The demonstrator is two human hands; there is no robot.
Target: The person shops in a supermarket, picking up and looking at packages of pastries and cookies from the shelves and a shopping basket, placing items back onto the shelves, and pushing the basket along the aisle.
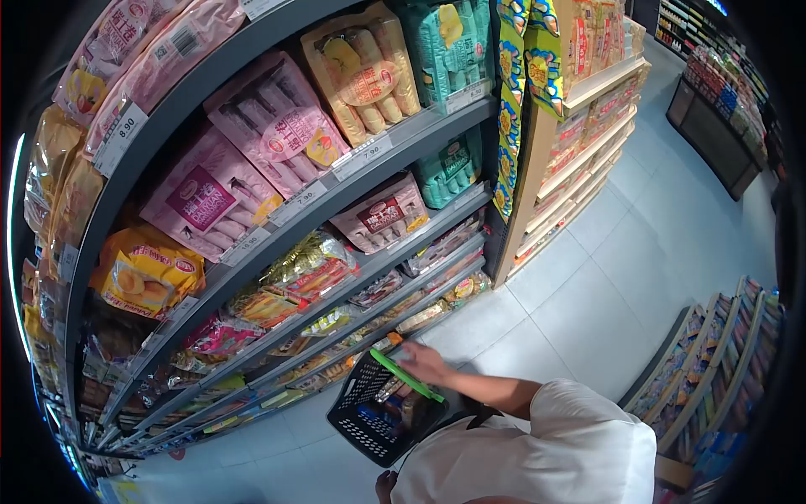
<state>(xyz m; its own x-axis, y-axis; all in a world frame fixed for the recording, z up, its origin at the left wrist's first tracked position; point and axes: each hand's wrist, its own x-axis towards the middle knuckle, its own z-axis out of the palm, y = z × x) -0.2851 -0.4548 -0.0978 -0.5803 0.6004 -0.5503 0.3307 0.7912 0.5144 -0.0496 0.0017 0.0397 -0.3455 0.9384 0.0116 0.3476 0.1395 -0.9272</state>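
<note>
My right hand (pixel 426 364) is at the green handle of a black shopping basket (pixel 357 413), its blurred fingers curled over the handle. The bare forearm reaches across from a white short sleeve. Inside the basket lie several packaged goods (pixel 391 406), mostly in shadow. My left hand (pixel 386 485) shows at the bottom edge, below the basket, dark and partly hidden by my shirt. Close beyond the basket are the lower shelves with packed snacks (pixel 424 317).
A grey shelf unit (pixel 252 260) curves along the left, carrying pink packs (pixel 277 126), a yellow bag (pixel 151 270) and price tags. Green snack packets (pixel 544 63) hang at its end. Another rack (pixel 714 370) stands at right, a display stand (pixel 712 126) farther off. Pale tiles (pixel 579 294) cover the floor.
</note>
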